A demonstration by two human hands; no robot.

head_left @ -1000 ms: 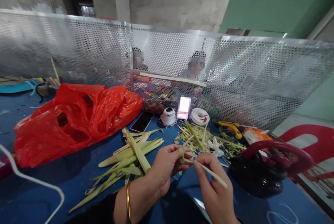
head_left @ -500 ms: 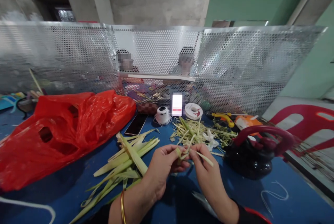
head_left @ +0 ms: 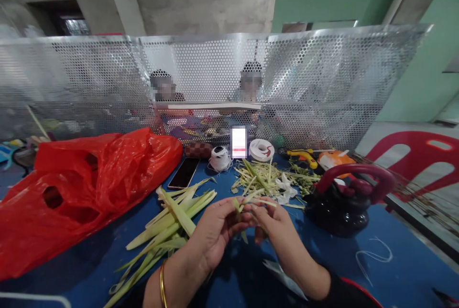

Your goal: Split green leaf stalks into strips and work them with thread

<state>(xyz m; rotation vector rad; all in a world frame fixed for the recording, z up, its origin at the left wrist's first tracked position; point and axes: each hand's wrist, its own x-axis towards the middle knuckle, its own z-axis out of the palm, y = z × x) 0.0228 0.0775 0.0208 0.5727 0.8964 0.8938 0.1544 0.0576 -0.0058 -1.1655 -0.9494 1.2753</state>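
Left of frame: red plastic bag (head_left: 89,179) slumped on the blue table (head_left: 322,260). Lower centre-left: loose leaf strips (head_left: 172,217). Centre: left hand (head_left: 215,231) (gold bangle on wrist) pinches a thin leaf strip (head_left: 237,204). The right hand (head_left: 276,226), touching it, grips the same strip. Right: black pot (head_left: 337,212), red handle.

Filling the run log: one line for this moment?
left hand: pinching leaf strip | right hand: pinching same strip | left of hands: cut leaves | right: dark red-handled container | surface: blue table

Head view, forward-down, seemingly close over table (head_left: 322,250)
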